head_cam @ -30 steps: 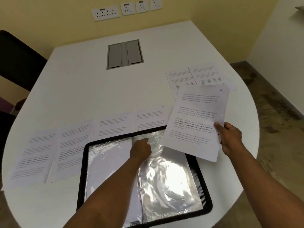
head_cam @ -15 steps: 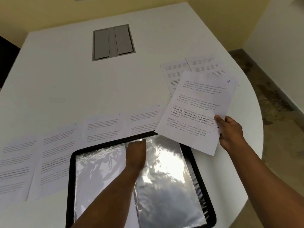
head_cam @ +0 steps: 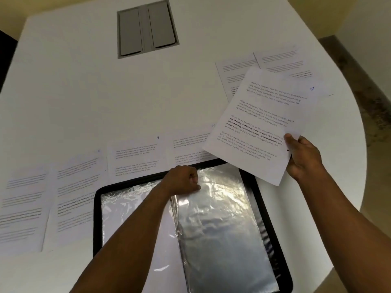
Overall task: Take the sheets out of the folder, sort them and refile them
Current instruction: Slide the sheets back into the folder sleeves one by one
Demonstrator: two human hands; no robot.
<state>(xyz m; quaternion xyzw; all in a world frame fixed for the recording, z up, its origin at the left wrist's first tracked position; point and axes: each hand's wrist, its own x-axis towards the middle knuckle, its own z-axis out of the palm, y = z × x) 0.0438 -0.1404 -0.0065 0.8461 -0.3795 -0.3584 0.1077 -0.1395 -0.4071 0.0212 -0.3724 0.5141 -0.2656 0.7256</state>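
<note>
An open black folder (head_cam: 267,210) with shiny clear sleeves (head_cam: 220,229) lies on the white table near the front edge. My left hand (head_cam: 182,180) has curled fingers and pinches the top edge of the right-hand sleeve near the spine. My right hand (head_cam: 304,158) grips the lower right corner of a printed sheet marked 4 (head_cam: 264,123), held tilted above the folder's top right corner. Several printed sheets (head_cam: 135,157) lie in a row on the table beyond and left of the folder. Two more sheets (head_cam: 239,70) lie at the far right, partly under the held one.
A grey double-lid cable hatch (head_cam: 147,28) is set into the white table (head_cam: 74,81) at the far middle. The table's curved edge (head_cam: 359,127) runs along the right, with dark floor (head_cam: 376,85) beyond it.
The view has tilted down and closer. My left hand has slid up to the top edge of the right sleeve and curled onto it. The held sheet stays above the folder's corner.
</note>
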